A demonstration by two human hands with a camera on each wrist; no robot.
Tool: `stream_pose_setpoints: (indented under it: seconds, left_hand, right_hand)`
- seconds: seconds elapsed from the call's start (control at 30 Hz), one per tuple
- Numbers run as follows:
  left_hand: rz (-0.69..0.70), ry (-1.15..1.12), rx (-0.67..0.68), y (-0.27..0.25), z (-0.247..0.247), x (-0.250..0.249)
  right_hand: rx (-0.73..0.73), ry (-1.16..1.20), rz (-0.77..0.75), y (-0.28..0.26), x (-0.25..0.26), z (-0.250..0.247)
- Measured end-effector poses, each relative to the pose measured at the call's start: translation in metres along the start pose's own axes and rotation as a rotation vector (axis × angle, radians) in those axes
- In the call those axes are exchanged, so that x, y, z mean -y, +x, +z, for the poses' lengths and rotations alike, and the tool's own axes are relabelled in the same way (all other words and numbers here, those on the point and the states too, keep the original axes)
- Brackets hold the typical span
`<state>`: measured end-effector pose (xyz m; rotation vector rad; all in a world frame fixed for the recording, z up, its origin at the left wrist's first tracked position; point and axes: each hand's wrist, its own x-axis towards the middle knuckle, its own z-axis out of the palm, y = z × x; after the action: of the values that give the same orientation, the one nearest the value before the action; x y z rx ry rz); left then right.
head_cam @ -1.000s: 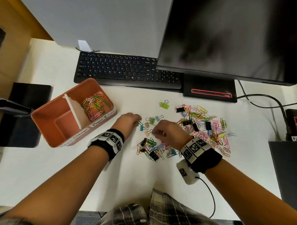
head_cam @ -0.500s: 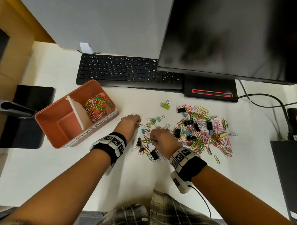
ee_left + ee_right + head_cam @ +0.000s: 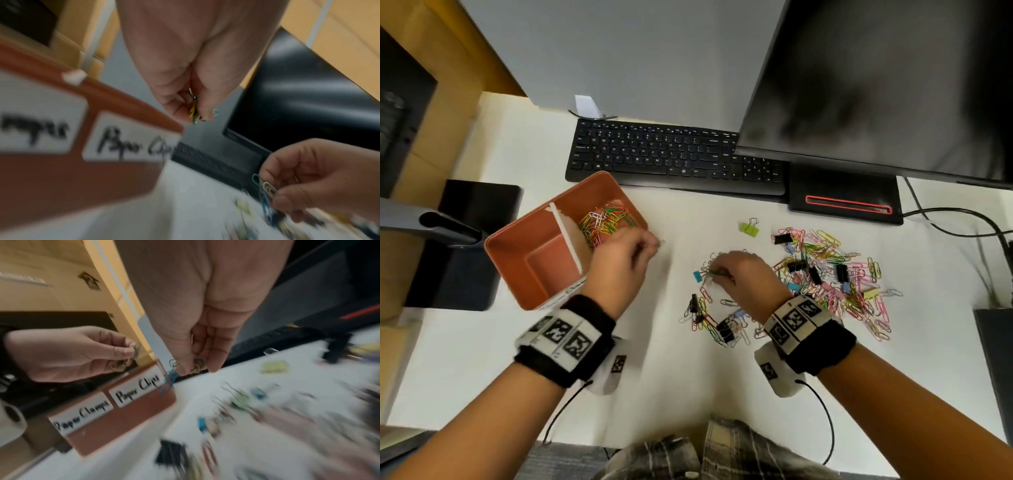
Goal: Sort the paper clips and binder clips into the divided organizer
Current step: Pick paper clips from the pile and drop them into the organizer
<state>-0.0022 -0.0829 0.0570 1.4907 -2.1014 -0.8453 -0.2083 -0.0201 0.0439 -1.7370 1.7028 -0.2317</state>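
Head view: left hand (image 3: 619, 263) pinches paper clips (image 3: 194, 112) beside organizer (image 3: 524, 246); next, release over clip compartment. Right hand (image 3: 743, 277) pinches more.

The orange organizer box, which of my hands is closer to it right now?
Left. Your left hand holds a few paper clips right at the organizer box's near-right rim. Your right hand is off to the box's right, pinching clips over the loose pile.

The white desk top (image 3: 524, 359) carries a salmon-coloured divided organizer box (image 3: 517, 274), a black keyboard (image 3: 654, 157), a black monitor base (image 3: 846, 192), a lime green binder clip (image 3: 750, 229) and a scattered pile of coloured paper clips and black binder clips (image 3: 832, 274).
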Motion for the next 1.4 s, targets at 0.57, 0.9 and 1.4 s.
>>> stream_pose_setpoints:
  seconds: [0.57, 0.9, 1.4]
  left_hand:
    - [0.031, -0.064, 0.101, -0.026, -0.025, 0.011]
    - [0.014, 0.044, 0.536, -0.044, 0.086, 0.018]
    - [-0.212, -0.14, 0.176, -0.021, 0.058, 0.033]
  right_hand:
    - [-0.1, 0.047, -0.099, 0.032, 0.04, 0.005]
    - [0.22, -0.127, 0.1, -0.055, -0.029, 0.046]
    - [-0.101, 0.131, 0.185, -0.027, -0.043, -0.001]
